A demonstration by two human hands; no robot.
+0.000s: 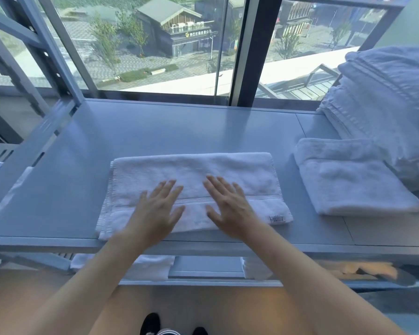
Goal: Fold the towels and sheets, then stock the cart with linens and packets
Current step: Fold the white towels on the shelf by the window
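A white towel [194, 189], folded into a long rectangle, lies flat on the grey surface [155, 131] under both hands, its small label [277, 218] at the near corner just right of the right hand [228, 204]. The left hand [157, 209] and the right hand lie side by side, palms down on the towel with fingers straight and spread, gripping nothing. Beyond the right hand sits a second folded towel [353, 182], and past it, farther right, a tall stack of white linens [392, 105]; below the hands, more folded white cloths [153, 267] lie on a lower shelf.
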